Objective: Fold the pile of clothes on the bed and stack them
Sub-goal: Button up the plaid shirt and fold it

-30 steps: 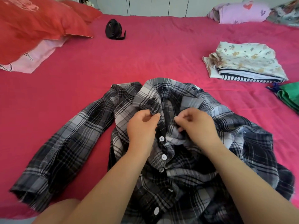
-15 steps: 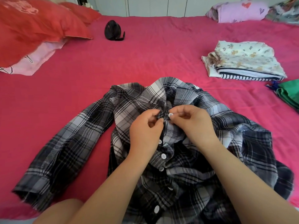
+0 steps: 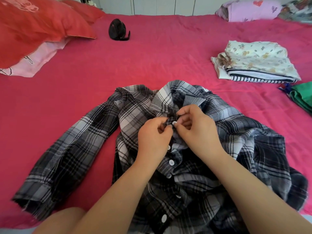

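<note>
— What can go wrong now?

— My left grip (image 3: 154, 137) pinches the front edge of the plaid shirt (image 3: 133, 114) below the collar. My right grip (image 3: 196, 128) pinches the white button (image 3: 174, 123) against that edge. The button is small and the cloth around it is bunched, not flat. So I think the button can slip from my fingers or miss its hole. If I pull too hard, the collar can twist, and then the fold comes out crooked.

— Where does the shirt lie?

— At the near edge of the bed (image 3: 160, 61), about in the middle, with the front up. One sleeve (image 3: 64, 157) stretches toward the near left corner. The other side is crumpled beside my right forearm. A strong pull toward me could drag the lower part over the near edge.

— Is there room to fold?

— I judge yes. Open bed cover lies between the shirt and the black object (image 3: 118, 29) near the far edge. The folded stack (image 3: 256, 61) sits toward the right edge, well apart from the shirt. A green garment (image 3: 302, 97) lies near the stack. The red pillows (image 3: 33, 27) fill the far left corner. If I spread the crumpled side wide, it can reach the green garment.
</note>
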A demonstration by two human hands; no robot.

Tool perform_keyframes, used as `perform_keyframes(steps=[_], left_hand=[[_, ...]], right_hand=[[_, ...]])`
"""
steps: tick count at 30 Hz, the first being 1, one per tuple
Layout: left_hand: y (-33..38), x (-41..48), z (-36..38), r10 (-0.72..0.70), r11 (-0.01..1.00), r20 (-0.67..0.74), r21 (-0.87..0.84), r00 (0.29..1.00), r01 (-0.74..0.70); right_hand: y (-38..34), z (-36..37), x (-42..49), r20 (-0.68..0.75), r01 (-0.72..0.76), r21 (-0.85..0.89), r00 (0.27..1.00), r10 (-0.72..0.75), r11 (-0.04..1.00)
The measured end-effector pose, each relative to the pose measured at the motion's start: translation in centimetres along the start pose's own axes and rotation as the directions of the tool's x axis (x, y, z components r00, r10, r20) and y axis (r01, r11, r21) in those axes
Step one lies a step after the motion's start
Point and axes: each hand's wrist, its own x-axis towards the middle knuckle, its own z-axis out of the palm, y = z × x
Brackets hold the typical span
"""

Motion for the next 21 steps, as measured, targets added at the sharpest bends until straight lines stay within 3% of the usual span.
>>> perform_keyframes(steps=[9,15,21], left_hand=[[0.2,-0.2,-0.5,0.076,0.995,0.058,0.056,0.995,-0.08],[0.1,0.2,-1.1,-0.004,0.976,0.19,-0.212,0.982,0.045],[-0.1,1.0,-1.1,0.012,0.982,0.099,-0.187,0.995,0.007]], right_hand=[[-0.4,0.1,-0.6,-0.032,0.098,-0.139,0.994,-0.103,0.985],[-0.1,-0.4,-0.5,-0.055,0.062,-0.064,0.996,-0.066,0.996],[0.2,-0.1,-0.7,-0.041,-0.003,0.068,0.999,0.006,0.998]])
